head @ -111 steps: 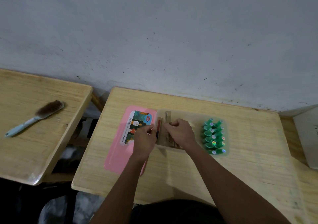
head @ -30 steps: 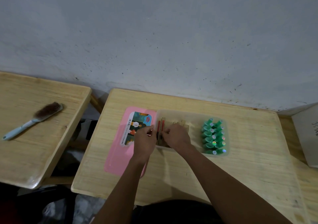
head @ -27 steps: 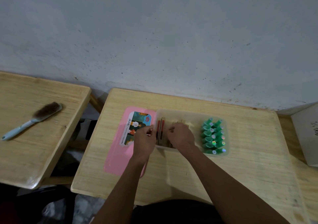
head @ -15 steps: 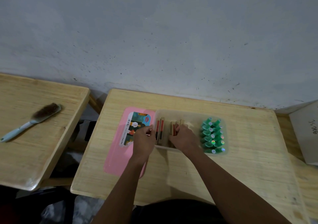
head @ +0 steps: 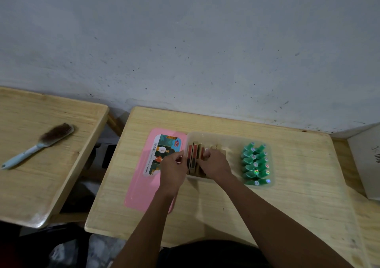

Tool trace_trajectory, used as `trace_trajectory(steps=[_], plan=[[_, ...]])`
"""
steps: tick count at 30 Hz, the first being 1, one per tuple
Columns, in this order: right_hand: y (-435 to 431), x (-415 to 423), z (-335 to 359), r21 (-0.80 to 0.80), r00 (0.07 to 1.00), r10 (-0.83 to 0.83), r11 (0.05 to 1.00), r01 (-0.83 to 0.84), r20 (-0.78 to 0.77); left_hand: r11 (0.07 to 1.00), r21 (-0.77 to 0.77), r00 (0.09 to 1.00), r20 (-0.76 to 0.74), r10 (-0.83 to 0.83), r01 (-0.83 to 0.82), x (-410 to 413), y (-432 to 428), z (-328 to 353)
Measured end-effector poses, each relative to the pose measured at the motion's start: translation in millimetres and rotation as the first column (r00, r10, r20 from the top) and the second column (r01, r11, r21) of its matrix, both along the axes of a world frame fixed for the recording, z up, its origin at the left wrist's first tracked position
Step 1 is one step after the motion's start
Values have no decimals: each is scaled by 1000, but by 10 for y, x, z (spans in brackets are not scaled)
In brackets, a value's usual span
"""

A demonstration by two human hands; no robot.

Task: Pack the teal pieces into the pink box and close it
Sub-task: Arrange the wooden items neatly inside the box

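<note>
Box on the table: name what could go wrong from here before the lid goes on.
1. The wooden blocks stand on edge in the box; if they tip or rise above the rim, the pink lid may not seat.
2. The right hand holds the blocks near the teal pieces and could knock them askew.
3. The left hand lies over the lid, so it must clear first.

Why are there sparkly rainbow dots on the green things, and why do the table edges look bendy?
Head view: shiny round stickers on the teal bottle-shaped pieces catch the light; the wide-angle lens bows the light wooden table's edges.
</note>
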State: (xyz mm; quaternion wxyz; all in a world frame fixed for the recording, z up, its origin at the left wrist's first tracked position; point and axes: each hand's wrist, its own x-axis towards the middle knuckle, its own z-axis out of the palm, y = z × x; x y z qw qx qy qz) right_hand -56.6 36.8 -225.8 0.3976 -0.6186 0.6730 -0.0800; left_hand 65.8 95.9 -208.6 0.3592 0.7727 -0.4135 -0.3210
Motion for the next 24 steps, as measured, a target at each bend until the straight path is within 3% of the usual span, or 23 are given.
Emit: trace_trajectory(steps=[7, 13, 24], plan=[[28, 10, -43, 21, 998, 51, 999, -50, -41, 1000, 3, 1000, -14, 5, -5, -2, 8, -11], [11, -139, 54, -125, 960, 30, 990, -67, -280, 1000, 5, 1000, -11, -1, 1, 3, 4, -23], [15, -21, 72, -19, 882, 172, 980, -200, -438, 1000, 0, 1000, 2, -1, 1, 0, 7, -18]])
